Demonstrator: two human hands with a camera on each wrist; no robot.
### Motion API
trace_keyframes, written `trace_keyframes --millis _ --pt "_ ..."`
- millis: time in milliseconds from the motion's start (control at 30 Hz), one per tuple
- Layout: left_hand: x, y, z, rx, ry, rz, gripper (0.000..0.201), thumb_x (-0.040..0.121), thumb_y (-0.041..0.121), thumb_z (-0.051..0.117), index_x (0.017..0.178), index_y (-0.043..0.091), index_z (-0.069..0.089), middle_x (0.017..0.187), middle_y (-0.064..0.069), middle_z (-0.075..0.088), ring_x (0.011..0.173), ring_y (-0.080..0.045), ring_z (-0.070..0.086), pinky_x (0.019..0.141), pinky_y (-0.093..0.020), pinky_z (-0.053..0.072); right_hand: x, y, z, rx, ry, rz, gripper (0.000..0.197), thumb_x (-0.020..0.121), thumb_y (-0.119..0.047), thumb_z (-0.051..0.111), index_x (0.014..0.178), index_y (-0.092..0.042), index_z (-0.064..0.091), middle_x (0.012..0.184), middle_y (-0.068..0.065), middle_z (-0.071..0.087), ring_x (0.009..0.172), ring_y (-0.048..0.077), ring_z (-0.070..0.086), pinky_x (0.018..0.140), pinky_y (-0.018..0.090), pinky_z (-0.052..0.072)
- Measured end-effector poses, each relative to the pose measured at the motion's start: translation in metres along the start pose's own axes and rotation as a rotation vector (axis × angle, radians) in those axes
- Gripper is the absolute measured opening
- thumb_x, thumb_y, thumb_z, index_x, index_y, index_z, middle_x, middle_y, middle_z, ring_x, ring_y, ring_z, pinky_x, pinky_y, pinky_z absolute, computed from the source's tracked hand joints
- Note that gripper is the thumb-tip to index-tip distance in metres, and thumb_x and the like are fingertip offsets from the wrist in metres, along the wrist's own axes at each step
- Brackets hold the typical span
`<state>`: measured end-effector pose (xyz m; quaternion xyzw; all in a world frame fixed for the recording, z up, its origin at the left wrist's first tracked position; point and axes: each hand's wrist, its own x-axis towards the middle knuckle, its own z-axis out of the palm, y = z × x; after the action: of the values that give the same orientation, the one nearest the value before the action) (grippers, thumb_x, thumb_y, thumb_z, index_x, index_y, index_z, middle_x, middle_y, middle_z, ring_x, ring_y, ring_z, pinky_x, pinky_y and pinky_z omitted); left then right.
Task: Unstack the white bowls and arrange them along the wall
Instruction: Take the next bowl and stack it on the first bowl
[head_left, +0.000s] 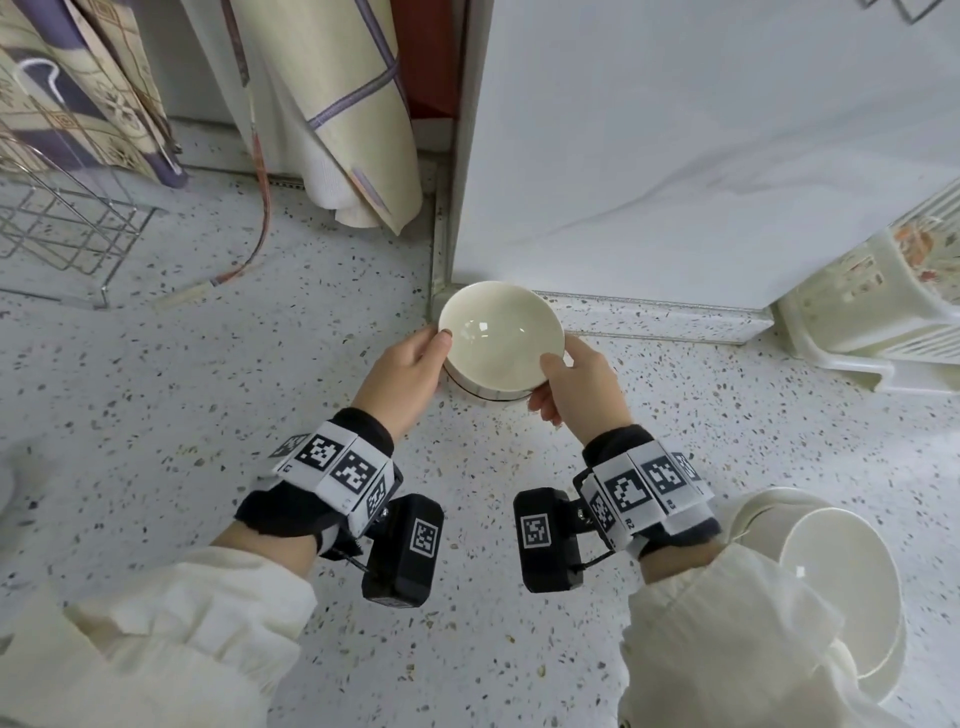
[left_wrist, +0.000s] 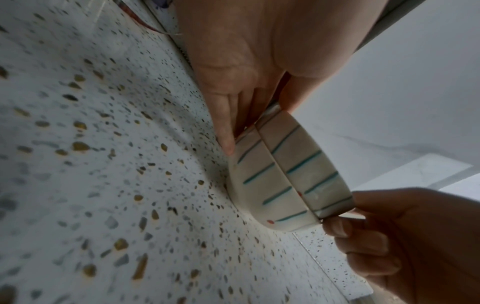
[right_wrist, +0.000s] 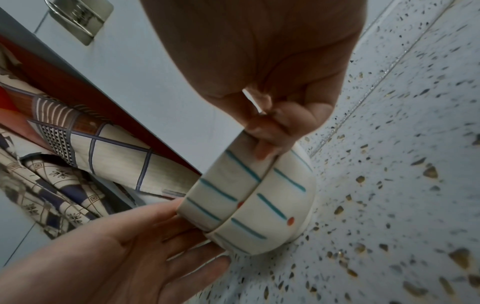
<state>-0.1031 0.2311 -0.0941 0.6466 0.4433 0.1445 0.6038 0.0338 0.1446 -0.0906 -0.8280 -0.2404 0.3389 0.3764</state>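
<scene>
Bowls nested: your left hand (head_left: 410, 364) steadied the lower bowl (left_wrist: 262, 185); your right hand (head_left: 576, 382) pinched the top bowl (head_left: 501, 338). Lift straight up next.

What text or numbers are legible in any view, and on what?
"R2": on the white marker band at the right wrist, below a tag.
"R3": same band, farther right; small, so a less sure read.
A small character at the edge of the left wrist band: too small to read.
The square black-and-white tags on both bands and both camera housings are coded patterns, not words.
The stacked bowls carry only teal stripes and red dots, no text.
</scene>
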Motion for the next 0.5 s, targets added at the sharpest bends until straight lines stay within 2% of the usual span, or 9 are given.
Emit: trace_keyframes --millis 333,500 --pt "-0.0020 0.0013 0.0023 0.062 0.005 0.027 0.039 0.095 0.028 0.033 0.128 0.015 0.048 0.123 -0.006 0.058 0.115 -0.021 0.052 0.101 -0.045 0.044 -0.0019 0.0037 0.0028 0.020 0.020 0.007 0.042 0.090 -0.013 0.037 0.130 -0.011 0.047 0.051 0.006 0.055 0.023 0.003 0.040 0.030 0.013 0.035" --pt "-0.0044 0.0023 0.0016 0.091 0.001 0.028 0.038 0.095 0.028 0.033 0.128 0.016 0.047 0.128 -0.008 0.056 0.115 -0.019 0.050 0.101 -0.045 0.044 -0.0054 0.0018 0.0007 0.011 -0.032 0.015 0.042 0.091 -0.017 0.036 0.132 -0.011 0.044 0.054 0.004 0.055 0.037 0.011 0.044 0.035 0.018 0.037"
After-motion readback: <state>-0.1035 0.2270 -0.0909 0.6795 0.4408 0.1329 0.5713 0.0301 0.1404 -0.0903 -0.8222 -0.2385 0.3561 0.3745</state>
